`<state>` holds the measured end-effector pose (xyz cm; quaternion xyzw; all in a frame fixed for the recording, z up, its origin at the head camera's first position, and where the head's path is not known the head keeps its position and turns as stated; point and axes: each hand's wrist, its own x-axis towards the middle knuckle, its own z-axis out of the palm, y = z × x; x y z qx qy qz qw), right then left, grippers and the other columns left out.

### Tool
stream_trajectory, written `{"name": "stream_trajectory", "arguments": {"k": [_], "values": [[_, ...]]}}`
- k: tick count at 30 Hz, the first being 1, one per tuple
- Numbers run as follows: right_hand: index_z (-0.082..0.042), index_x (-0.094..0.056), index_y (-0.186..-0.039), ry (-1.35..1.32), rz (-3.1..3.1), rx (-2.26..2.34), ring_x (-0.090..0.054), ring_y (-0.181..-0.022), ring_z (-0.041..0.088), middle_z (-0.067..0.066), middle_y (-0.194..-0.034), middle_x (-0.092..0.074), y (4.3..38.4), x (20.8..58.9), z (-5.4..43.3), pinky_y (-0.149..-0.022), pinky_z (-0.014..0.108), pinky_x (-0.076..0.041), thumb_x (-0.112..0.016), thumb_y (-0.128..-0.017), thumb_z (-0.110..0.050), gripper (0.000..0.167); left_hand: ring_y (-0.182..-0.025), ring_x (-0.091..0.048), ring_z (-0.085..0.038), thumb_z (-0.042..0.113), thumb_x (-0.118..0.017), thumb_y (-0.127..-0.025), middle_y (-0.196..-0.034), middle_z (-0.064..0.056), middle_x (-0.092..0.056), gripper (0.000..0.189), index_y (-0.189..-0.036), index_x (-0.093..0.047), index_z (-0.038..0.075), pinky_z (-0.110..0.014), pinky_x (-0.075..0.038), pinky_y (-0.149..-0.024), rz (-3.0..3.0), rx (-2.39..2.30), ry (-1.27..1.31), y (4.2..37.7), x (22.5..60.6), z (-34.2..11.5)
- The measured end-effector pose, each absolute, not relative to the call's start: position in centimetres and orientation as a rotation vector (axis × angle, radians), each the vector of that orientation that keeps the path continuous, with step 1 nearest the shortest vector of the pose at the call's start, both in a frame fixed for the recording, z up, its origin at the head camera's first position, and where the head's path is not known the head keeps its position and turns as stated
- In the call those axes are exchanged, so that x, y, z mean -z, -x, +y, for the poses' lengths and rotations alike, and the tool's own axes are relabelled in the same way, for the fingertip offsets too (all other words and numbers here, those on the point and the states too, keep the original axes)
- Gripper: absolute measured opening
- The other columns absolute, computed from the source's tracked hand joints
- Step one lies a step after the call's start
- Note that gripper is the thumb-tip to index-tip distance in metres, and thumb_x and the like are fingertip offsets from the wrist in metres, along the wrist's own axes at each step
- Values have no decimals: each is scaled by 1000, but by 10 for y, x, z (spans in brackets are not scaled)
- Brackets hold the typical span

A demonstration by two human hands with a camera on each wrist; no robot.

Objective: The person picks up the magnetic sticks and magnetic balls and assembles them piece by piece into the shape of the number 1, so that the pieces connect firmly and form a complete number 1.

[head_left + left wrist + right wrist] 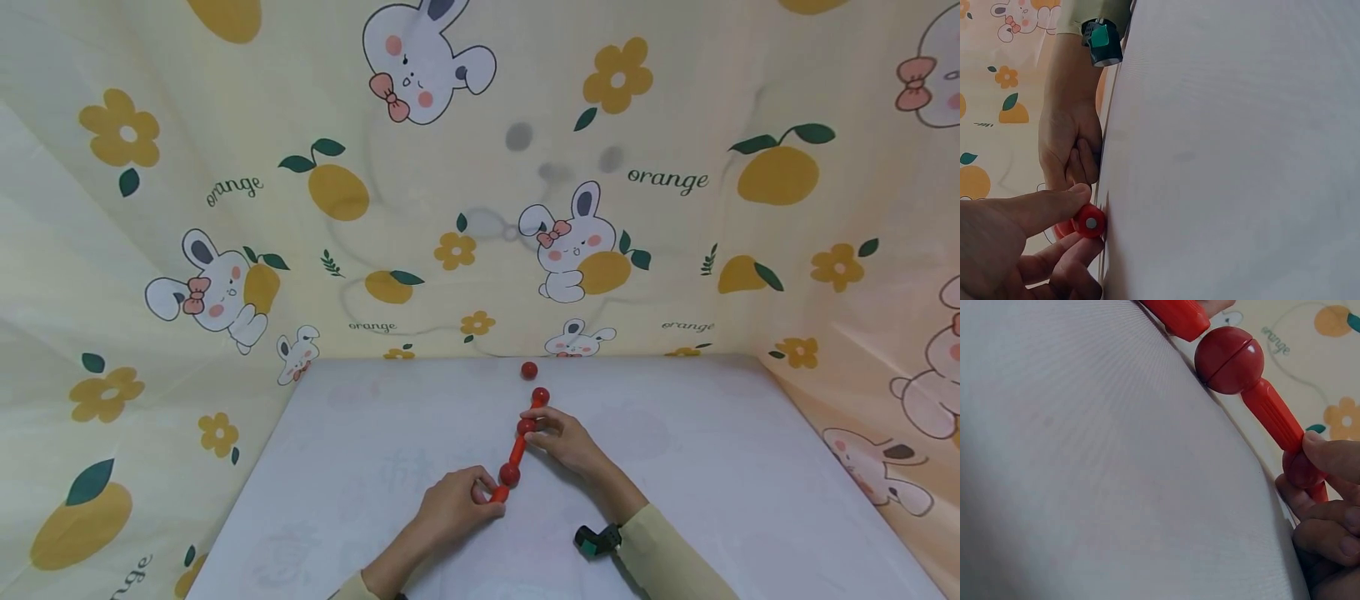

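A line of red rods and red balls runs up the middle of the white table (360, 417). Thumb and fingers of my left hand (453, 504) pinch the nearest rod (500, 494); its end carries a silver disc (1091, 223). Right at that rod's far end is a ball (1229, 360), with a ridged rod (1272, 415) joined to its other side. My right hand (567, 443) pinches the middle ball (527, 427) between thumb and fingers. Beyond it, a partly hidden rod leads to a far ball (541, 396).
A separate red ball (529, 370) lies near the table's back edge. Patterned cloth (420, 200) with rabbits and oranges rises behind and at both sides. A small black and green device (597, 541) is worn at my right wrist.
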<state>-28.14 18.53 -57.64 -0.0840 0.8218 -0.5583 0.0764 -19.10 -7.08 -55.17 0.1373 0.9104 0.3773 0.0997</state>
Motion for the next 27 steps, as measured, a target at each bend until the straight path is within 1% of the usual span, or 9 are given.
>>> {"name": "stream_trajectory", "arguments": {"k": [6,10,14,17,21,23,27], "values": [[-20,-73,-135,244,2464,1667,-57,-134,33,0,-129,-74,282,578,185,-95,44,-54,-78,-100,-18,36,-63,-55,-8,35,-89,-88,-70,12,-62,26,-100,-72,20,-30,-41,-56,2694,-1118,-407,192,553,-70],[-21,-73,-135,232,2472,1669,-56,-135,32,0,-129,-74,281,577,185,-97,47,-54,-78,-100,-19,35,-63,-55,-8,35,-88,-88,-70,13,-62,26,-100,-71,19,-29,-41,-56,2699,-1110,-414,193,553,-69],[-20,-73,-135,235,2481,1668,-56,-134,33,1,-128,-74,281,577,185,-96,45,-55,-78,-100,-20,35,-62,-55,-7,33,-86,-89,-70,12,-63,23,-100,-71,19,-29,-41,-55,2694,-1122,-421,193,553,-69],[-18,-73,-135,244,2481,1675,-57,-133,35,4,-129,-73,280,577,184,-97,46,-55,-78,-100,-19,36,-62,-55,-7,31,-84,-89,-71,12,-63,21,-99,-70,19,-28,-41,-54,2685,-1141,-428,192,553,-69],[-20,-73,-135,243,2475,1672,-56,-134,33,3,-129,-73,280,578,185,-99,48,-54,-79,-99,-20,36,-63,-56,-8,30,-84,-89,-72,11,-64,21,-99,-70,19,-29,-42,-55,2662,-1164,-418,192,553,-69],[-21,-73,-135,246,2473,1667,-55,-134,32,1,-130,-72,281,579,186,-98,46,-55,-79,-100,-22,35,-64,-56,-9,31,-84,-89,-73,10,-64,21,-99,-69,19,-29,-42,-56,2652,-1173,-406,193,554,-69],[-22,-73,-135,257,2470,1673,-53,-136,33,1,-133,-71,283,582,186,-96,43,-56,-77,-101,-25,35,-66,-57,-10,31,-84,-89,-74,9,-64,21,-99,-69,20,-30,-42,-57,2633,-1183,-382,195,556,-69]]}}
